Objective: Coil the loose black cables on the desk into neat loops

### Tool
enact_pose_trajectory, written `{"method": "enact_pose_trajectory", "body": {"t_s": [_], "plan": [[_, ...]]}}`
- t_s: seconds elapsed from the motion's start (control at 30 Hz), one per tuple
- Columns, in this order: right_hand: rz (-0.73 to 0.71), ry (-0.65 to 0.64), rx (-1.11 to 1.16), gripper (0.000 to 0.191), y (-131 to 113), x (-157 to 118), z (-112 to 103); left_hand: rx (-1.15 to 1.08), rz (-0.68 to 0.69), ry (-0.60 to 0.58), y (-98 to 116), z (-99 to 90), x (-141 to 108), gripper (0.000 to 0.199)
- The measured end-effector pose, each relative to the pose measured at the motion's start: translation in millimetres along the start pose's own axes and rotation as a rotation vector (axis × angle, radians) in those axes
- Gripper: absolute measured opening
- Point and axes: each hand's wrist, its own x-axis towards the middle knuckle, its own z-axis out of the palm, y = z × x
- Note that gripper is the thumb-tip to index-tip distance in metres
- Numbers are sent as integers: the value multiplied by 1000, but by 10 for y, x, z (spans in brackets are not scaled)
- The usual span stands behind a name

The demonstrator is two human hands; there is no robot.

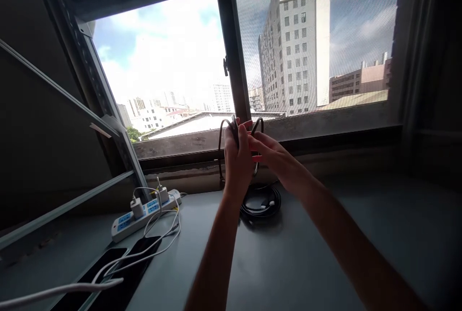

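Both hands are raised together in front of the window's lower frame. My left hand (236, 154) is closed round a bundle of black cable (220, 145), whose loops stick out to the left and right of the fingers. My right hand (269, 149) touches the same bundle from the right, its fingers closed against the cable beside my left thumb; some fingertips are hidden. Below the hands, a coiled black cable (277, 201) with pale plugs in its middle lies on the grey-blue table (288, 258).
At the left stands a white power strip (146, 214) with chargers plugged in. White cables (169, 248) run from it over two dark flat devices (135, 267). A metal rack frame (111, 104) rises at the left, and a window sill (180, 143) runs behind the table.
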Motion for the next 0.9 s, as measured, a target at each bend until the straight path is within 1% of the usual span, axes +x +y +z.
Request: {"method": "enact_pose_trajectory", "body": {"t_s": [0.1, 0.17, 0.2, 0.3, 0.37, 0.4, 0.5, 0.57, 0.67, 0.73, 0.83, 0.9], "plan": [[-28, 104, 127, 22, -61, -20, -27, 85, 116, 180, -5, -5, 1, 23], [-35, 124, 193, 22, -132, -40, -83, 86, 147, 289, 4, -44, 33, 23], [-41, 125, 217, 22, -179, -54, -120, 78, 145, 312, 16, -76, 55, 24], [-77, 129, 260, 20, -334, -112, -246, 57, 102, 283, 66, -201, 122, 30], [-70, 145, 272, 18, -424, -156, -331, 54, 113, 293, 89, -286, 151, 34], [-54, 152, 267, 16, -460, -177, -372, 56, 136, 334, 92, -324, 161, 34], [-9, 174, 205, 16, -534, -232, -483, 87, 227, 544, 70, -420, 178, 32], [-9, 196, 150, 17, -567, -260, -545, 126, 291, 638, 42, -470, 186, 33], [-26, 217, 87, 18, -603, -297, -617, 166, 365, 665, 2, -517, 193, 33], [-30, 213, 80, 19, -619, -318, -645, 174, 388, 677, -19, -524, 191, 32], [-21, 196, 152, 22, -630, -347, -666, 190, 412, 714, -57, -516, 182, 33], [-18, 190, 211, 23, -636, -365, -679, 223, 402, 704, -92, -530, 184, 34]]}}
